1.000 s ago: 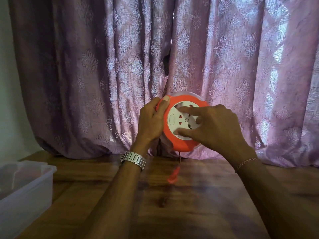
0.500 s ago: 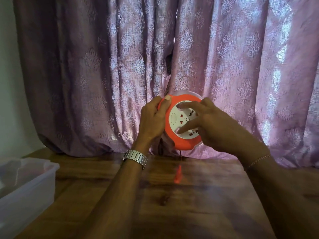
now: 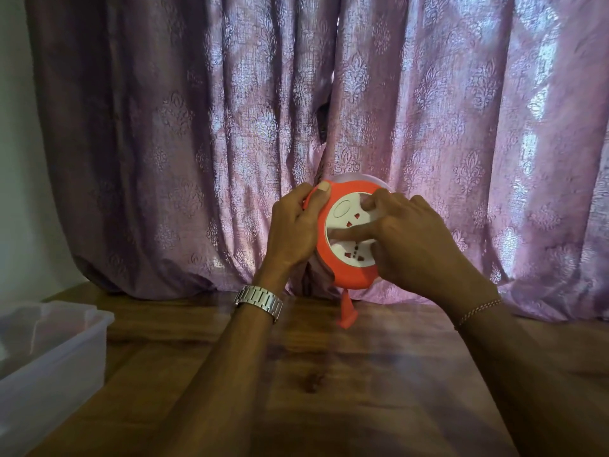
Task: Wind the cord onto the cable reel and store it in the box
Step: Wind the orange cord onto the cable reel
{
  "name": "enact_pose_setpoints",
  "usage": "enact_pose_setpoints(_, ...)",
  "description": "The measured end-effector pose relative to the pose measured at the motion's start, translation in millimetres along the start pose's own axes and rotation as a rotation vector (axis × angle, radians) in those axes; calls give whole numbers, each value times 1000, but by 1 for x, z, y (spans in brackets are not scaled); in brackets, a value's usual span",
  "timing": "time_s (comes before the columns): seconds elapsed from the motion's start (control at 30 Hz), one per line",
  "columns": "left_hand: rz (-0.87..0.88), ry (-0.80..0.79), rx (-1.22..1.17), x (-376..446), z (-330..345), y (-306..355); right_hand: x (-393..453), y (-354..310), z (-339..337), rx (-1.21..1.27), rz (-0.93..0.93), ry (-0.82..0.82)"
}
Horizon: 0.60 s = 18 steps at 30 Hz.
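A round orange cable reel (image 3: 349,275) with a white socket face is held upright above the wooden table (image 3: 329,390). My left hand (image 3: 293,232) grips its left rim, thumb over the top edge. My right hand (image 3: 412,239) lies across the white face, with the index finger pressed along its middle and the other fingers on its right part. Just under the reel hangs the orange plug (image 3: 346,311) at the cord's end. Almost no cord shows outside the reel. A clear plastic box (image 3: 52,351) stands open at the left edge of the table.
A purple patterned curtain (image 3: 230,127) hangs close behind the reel and reaches down to the table's far edge. A pale wall (image 3: 16,159) is at the far left. Bare wood lies between my forearms and the box.
My right hand has turned on the reel's white face, the fingers swinging round. The plug has risen from well below the reel to just under it. My left hand keeps its grip.
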State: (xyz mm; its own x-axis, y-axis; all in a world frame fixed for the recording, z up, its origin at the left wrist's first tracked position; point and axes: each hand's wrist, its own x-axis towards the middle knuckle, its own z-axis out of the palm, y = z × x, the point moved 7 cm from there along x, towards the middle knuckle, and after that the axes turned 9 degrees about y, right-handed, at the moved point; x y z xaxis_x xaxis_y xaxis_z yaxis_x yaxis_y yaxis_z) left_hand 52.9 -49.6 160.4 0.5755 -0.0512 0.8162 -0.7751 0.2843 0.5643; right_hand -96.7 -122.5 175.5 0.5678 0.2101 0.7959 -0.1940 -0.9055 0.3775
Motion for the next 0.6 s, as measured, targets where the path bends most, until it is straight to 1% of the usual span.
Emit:
enact_pose_setpoints(0.13, 44, -2, 38, -1, 1, 2, -2, 3, -2, -1, 68, -16)
enact_pose_setpoints(0.33, 37, 2, 39, 0, 1, -1, -4, 6, -2, 7, 98, -7)
enact_pose_setpoints(0.5, 4, -3, 10, 0, 0, -4, -4, 8, -4, 55, 127, 38)
enact_pose_setpoints(0.6, -7, 8, 1, -1, 1, -2, -6, 12, -4, 41, 169, 88)
